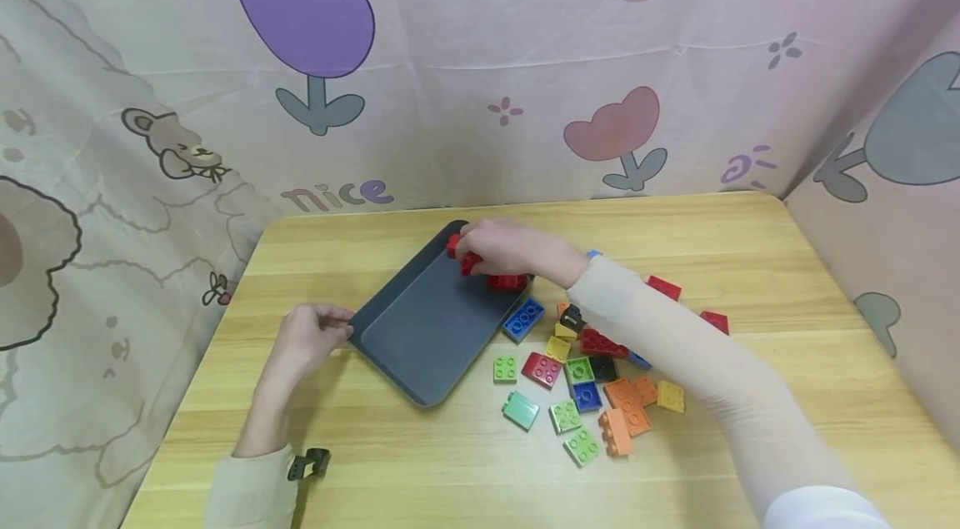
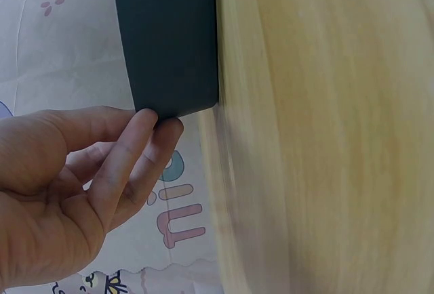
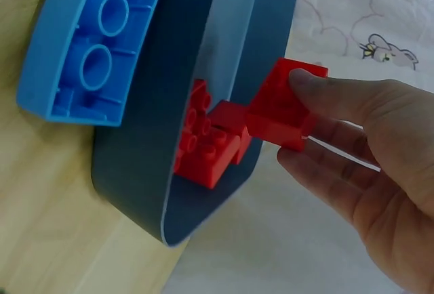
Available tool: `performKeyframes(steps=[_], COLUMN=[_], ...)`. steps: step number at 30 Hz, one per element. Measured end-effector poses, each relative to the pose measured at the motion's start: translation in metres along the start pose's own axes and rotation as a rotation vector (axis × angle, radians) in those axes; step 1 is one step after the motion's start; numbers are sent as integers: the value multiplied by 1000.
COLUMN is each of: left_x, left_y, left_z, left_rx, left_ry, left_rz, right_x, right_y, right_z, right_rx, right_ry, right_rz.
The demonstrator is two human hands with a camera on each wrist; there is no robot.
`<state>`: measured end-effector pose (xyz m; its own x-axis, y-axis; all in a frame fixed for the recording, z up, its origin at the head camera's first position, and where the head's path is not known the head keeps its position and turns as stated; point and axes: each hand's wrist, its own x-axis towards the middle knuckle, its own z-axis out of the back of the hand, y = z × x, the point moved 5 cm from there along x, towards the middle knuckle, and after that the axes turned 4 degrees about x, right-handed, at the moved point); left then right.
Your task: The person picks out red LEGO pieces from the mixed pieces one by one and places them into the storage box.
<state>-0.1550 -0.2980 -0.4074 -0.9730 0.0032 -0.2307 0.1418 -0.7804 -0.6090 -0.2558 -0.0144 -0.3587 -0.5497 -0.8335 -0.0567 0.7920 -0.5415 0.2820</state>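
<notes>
A dark grey tray [image 1: 427, 346] lies at an angle on the table. At its left corner my left hand [image 1: 307, 337] pinches the rim between thumb and fingers, seen closely in the left wrist view. My right hand [image 1: 506, 246] is over the tray's far end and grips a red toy brick [image 3: 274, 108] between thumb and fingertips. Several red bricks [image 3: 203, 158] sit inside the tray below it, partly hidden by the tray wall in the right wrist view. Just outside the tray's right side lies a blue brick [image 1: 523, 319], its hollow side showing.
Right of the tray, loose bricks are scattered: a dark red brick [image 1: 542, 370], a teal brick [image 1: 521, 410], an orange brick [image 1: 616, 431], a yellow brick [image 1: 671, 396] and several others. My right sleeve [image 1: 675, 337] passes above some of them. A patterned cloth [image 1: 465, 96] hangs behind the table.
</notes>
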Motion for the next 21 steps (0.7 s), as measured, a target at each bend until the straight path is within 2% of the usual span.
performKeyframes(steps=[21], left_x=[2], left_y=[2], left_z=[0], left_rx=[11], left_ry=[-9], left_rz=[-4], right_x=[38], right_y=[4], right_z=[-33], right_rx=[-118], right_ry=[44], right_rz=[39])
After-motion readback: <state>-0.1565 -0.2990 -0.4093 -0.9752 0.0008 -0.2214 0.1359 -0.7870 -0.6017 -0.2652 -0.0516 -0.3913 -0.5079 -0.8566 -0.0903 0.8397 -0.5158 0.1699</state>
